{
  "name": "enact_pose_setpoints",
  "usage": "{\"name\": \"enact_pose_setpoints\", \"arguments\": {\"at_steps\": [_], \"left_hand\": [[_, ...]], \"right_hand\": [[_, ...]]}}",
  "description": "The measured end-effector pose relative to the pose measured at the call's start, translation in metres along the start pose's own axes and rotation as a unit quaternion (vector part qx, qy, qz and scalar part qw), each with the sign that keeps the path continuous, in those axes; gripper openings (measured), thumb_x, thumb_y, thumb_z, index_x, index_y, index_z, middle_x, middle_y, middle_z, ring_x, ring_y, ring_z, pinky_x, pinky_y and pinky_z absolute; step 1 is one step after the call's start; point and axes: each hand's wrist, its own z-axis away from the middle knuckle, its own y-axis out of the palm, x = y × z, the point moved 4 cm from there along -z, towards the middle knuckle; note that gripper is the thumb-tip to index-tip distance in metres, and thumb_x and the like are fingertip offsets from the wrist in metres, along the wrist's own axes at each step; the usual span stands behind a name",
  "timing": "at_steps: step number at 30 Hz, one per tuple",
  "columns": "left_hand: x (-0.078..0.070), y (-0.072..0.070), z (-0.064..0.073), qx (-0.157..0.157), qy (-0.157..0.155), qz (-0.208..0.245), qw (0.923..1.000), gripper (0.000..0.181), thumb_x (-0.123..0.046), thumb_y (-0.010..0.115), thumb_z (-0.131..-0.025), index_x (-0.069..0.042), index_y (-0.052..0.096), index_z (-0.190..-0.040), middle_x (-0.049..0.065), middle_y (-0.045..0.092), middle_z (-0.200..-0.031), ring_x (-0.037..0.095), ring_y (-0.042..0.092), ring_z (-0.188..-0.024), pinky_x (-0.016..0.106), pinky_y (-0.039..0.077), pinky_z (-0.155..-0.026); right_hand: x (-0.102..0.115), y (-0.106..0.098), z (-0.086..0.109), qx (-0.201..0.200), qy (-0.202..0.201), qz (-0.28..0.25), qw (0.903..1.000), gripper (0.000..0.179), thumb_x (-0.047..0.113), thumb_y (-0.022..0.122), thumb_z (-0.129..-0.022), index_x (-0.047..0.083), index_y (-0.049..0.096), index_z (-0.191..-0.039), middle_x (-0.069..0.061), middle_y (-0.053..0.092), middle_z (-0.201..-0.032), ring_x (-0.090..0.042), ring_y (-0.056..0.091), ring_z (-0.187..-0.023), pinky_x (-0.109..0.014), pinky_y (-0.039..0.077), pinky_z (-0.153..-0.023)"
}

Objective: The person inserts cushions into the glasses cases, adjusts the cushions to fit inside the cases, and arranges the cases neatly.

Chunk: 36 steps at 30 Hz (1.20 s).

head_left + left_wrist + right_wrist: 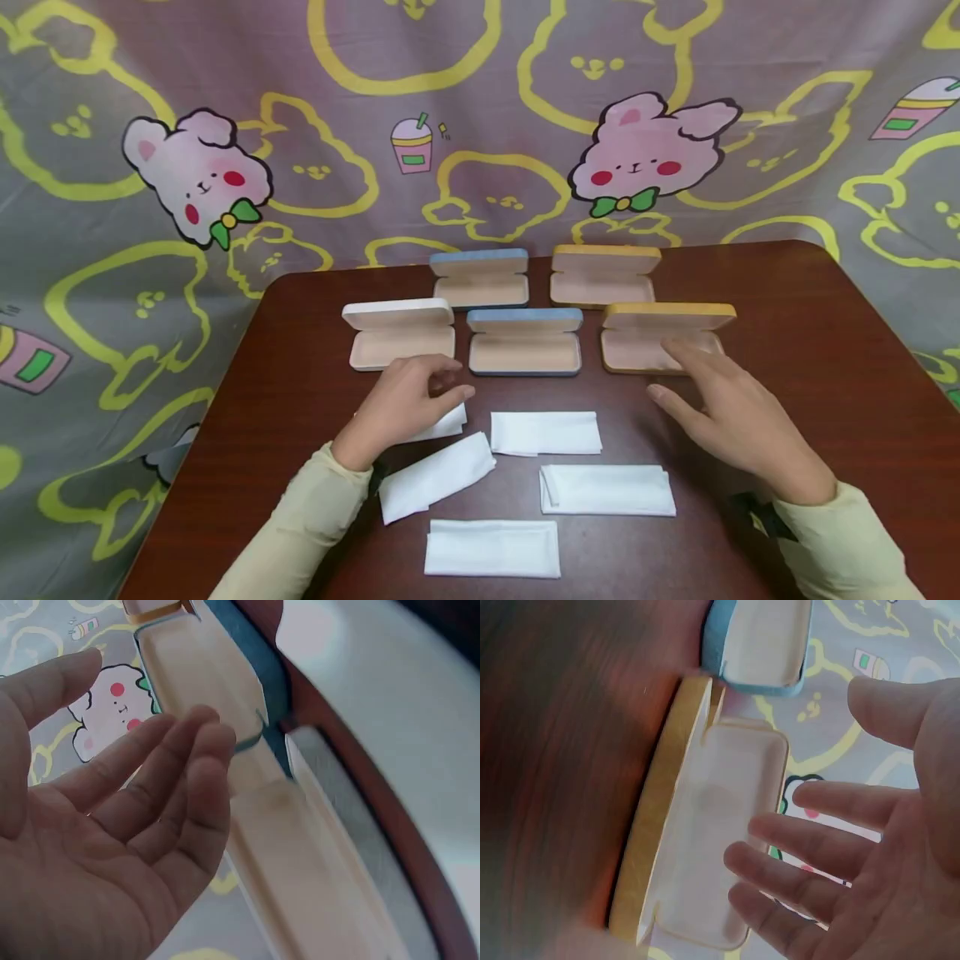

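My left hand (401,400) hovers with relaxed fingers and holds nothing, near the white glasses case (397,346) and above a partly hidden white cloth (448,425). My right hand (738,417) is spread in front of the yellow glasses case (637,350) and covers part of it; its palm and fingers are bare in the right wrist view. Between them stands a blue glasses case (525,352). All three lie with lids raised and pale linings showing. Folded white cloths (546,433) lie in front of the cases, among them a slanted one (438,479).
Behind the front row are another blue case (482,290) and another yellow case (603,287), lids up as well. More folded cloths lie at the right (609,490) and near edge (492,550) of the group. A patterned curtain (495,108) hangs behind the brown table (825,350).
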Motion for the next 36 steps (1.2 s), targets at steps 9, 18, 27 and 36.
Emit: {"name": "enact_pose_setpoints", "arguments": {"at_steps": [9, 18, 27, 36], "left_hand": [[-0.003, 0.018, -0.01, 0.044, -0.026, 0.077, 0.9957, 0.03, -0.026, 0.077, -0.09, -0.001, 0.075, -0.106, -0.004, 0.068, -0.084, 0.009, 0.06, -0.073, 0.028, 0.052, -0.068], [-0.003, 0.03, -0.015, 0.063, -0.044, 0.084, 0.9935, 0.028, -0.025, 0.078, -0.089, -0.002, 0.075, -0.105, -0.007, 0.067, -0.079, 0.009, 0.061, -0.066, 0.029, 0.052, -0.062], [-0.004, 0.04, -0.018, 0.086, -0.031, 0.069, 0.9935, 0.028, -0.024, 0.079, -0.088, 0.0, 0.075, -0.103, -0.008, 0.064, -0.071, 0.007, 0.058, -0.059, 0.027, 0.05, -0.057], [-0.006, 0.052, -0.02, 0.102, -0.014, 0.003, 0.9946, 0.028, -0.025, 0.084, -0.082, -0.005, 0.077, -0.099, -0.011, 0.06, -0.068, 0.005, 0.055, -0.063, 0.029, 0.05, -0.065]], "right_hand": [[0.013, 0.011, -0.006, 0.036, 0.002, -0.05, 0.9981, 0.061, 0.036, 0.069, -0.096, -0.004, 0.054, -0.139, -0.022, 0.06, -0.134, -0.039, 0.057, -0.121, -0.061, 0.045, -0.094], [0.019, 0.03, -0.013, 0.065, -0.023, -0.096, 0.993, 0.053, 0.032, 0.073, -0.094, 0.001, 0.06, -0.135, -0.015, 0.065, -0.127, -0.032, 0.061, -0.117, -0.057, 0.048, -0.092], [0.025, 0.048, -0.018, 0.078, -0.031, -0.111, 0.9902, 0.031, 0.029, 0.076, -0.091, 0.008, 0.069, -0.114, 0.009, 0.062, -0.083, -0.008, 0.056, -0.073, -0.033, 0.049, -0.066], [0.036, 0.06, -0.021, 0.109, -0.031, -0.101, 0.9884, 0.031, 0.024, 0.079, -0.089, 0.006, 0.07, -0.112, 0.01, 0.057, -0.077, -0.005, 0.052, -0.068, -0.03, 0.045, -0.06]]}}
